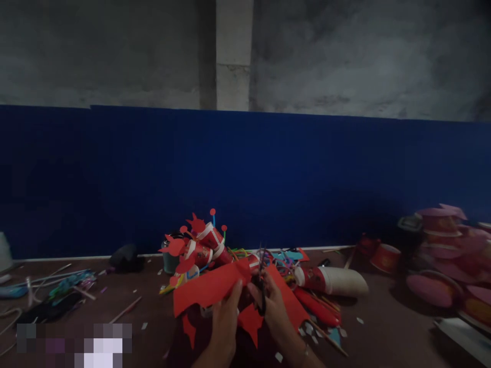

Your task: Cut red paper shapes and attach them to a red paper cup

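My left hand (226, 312) pinches a sheet of red paper (207, 287) by its right end, and the sheet stretches out to the left. Dark-handled scissors (263, 296) are in my right hand (274, 301), blades pointing up and away from me, close to the paper's edge. Whether the blades touch the paper I cannot tell. Another red paper piece (287, 299) lies under and to the right of my right hand. Below the hands is a pointed red cut-out (251, 323). Just beyond the sheet, red paper cups (210, 237) carry red cut-outs and round-tipped stalks.
A stack of red and white cups (333, 281) lies at right, near a red tool (318, 306) and a thin stick (328, 337). Pink and red cup pieces (441, 245) pile up far right. Pipe cleaners (69, 286) and scraps litter the left. A blue panel (245, 179) stands behind.
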`<move>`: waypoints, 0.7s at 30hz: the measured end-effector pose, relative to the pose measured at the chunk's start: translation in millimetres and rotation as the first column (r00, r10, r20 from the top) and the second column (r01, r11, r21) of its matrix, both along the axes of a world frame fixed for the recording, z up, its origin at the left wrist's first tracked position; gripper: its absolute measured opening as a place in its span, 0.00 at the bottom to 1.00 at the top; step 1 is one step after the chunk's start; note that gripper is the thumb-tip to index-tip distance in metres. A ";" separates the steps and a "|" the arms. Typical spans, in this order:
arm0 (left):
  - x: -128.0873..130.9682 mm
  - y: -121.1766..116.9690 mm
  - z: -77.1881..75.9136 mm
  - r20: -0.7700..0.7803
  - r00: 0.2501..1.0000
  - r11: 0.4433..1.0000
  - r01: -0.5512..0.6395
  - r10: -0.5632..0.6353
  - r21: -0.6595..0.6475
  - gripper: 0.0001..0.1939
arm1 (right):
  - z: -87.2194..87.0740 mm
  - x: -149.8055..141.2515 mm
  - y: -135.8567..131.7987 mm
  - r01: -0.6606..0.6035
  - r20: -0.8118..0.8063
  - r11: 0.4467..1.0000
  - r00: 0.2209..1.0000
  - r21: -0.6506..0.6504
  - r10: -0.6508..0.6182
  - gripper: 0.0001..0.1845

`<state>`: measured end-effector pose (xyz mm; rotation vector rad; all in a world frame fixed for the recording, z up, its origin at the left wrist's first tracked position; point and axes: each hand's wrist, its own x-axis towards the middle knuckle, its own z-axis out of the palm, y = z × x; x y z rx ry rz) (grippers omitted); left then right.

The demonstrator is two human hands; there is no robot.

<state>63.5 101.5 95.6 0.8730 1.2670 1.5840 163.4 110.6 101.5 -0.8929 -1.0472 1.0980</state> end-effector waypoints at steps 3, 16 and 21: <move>4.4 1.3 14.9 0.076 0.997 0.999 -0.030 0.029 0.019 0.19 | -20.2 -7.1 -11.0 0.032 0.011 0.997 0.999 -0.076 -0.032 0.25; 1.6 11.3 -6.0 0.126 0.988 0.988 0.104 -0.089 -0.116 0.18 | -23.5 -9.7 -20.2 -0.087 0.088 0.993 0.992 -0.086 0.095 0.21; 2.7 14.7 -10.5 0.185 0.981 0.993 0.075 -0.058 -0.088 0.17 | -35.0 -10.3 -18.2 -0.096 0.129 0.994 0.986 -0.045 0.101 0.17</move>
